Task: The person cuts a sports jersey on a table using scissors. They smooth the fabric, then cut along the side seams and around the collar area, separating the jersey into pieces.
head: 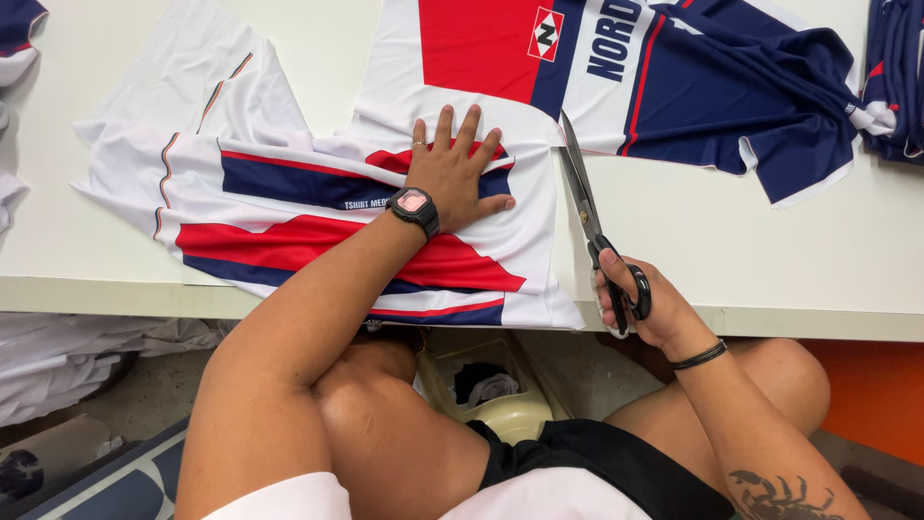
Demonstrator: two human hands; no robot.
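My left hand (452,173) lies flat, fingers spread, pressing on a white fabric panel with red and navy stripes (289,231) at the front of the white table (770,260). A black wristwatch sits on that wrist. My right hand (640,303) grips the black handles of large scissors (587,207). The blades lie closed along the panel's right edge, pointing away from me.
A larger red, white and navy printed fabric piece (674,77) lies at the back of the table. A plain white piece (202,72) lies back left. More navy fabric (895,77) is stacked at far right. A cream bin (491,395) stands under the table between my knees.
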